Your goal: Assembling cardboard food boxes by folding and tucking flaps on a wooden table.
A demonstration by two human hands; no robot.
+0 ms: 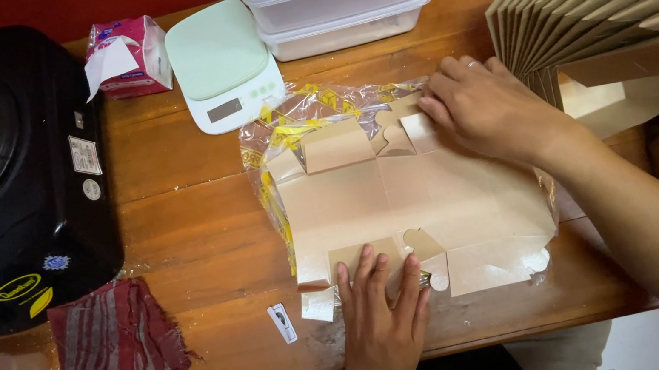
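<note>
Head view: flat unfolded cardboard box blank [426, 197] lies on clear plastic wrap [295, 121], mid counter [198, 229], long axis running left-right. Left hand [378, 315] flat, fingers spread, pressing near-edge flap. Right hand [486, 107] palm down, fingers bent on far flap. Folded box stack [604, 0] beyond right hand.
</note>
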